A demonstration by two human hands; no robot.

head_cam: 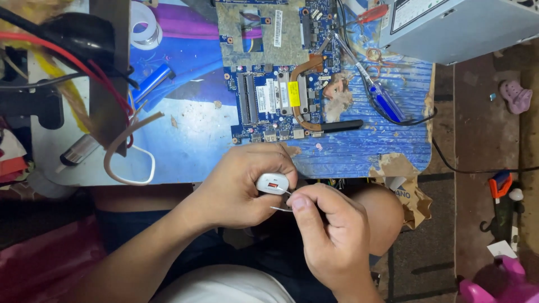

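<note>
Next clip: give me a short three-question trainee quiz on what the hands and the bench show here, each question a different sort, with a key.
1. True or false: the left hand holds a small white charger plug.
2. What does the right hand pinch against the plug?
A. a thin metal tool
B. a red marker
C. a roll of tape
3. Fill in: the blue-handled screwdriver lies to the ___ of the blue circuit board in the head view.

Key
1. True.
2. A: a thin metal tool, whose exact kind is too small to tell.
3. Right.
</note>
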